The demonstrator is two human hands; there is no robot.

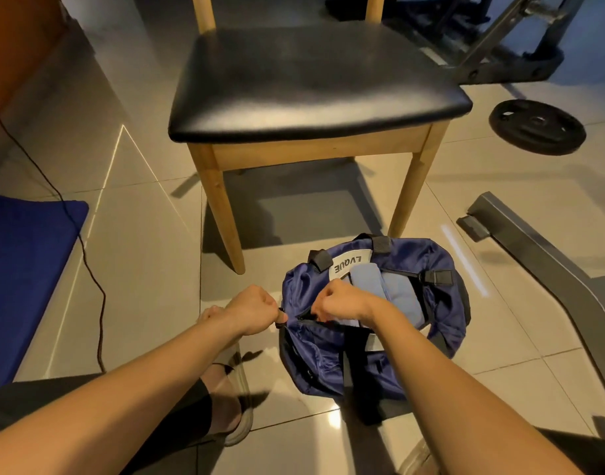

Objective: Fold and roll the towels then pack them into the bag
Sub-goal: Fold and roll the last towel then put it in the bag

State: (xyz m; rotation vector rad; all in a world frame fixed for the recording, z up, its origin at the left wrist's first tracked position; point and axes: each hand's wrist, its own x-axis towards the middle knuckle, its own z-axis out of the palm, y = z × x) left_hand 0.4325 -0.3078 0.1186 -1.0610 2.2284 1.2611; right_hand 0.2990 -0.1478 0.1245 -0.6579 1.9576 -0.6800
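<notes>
As left hand (256,311) and right hand (342,303) pinch the bag (443,257), glossy tiles (140,269) lie beneath.

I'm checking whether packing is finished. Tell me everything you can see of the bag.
The navy duffel bag lies on the tiled floor before the wooden chair: shiny crumpled fabric, black webbing straps, a white label. Its top gapes open, with light blue towels showing inside. The left hand grips one end; the right hand pinches at its zipper.
</notes>
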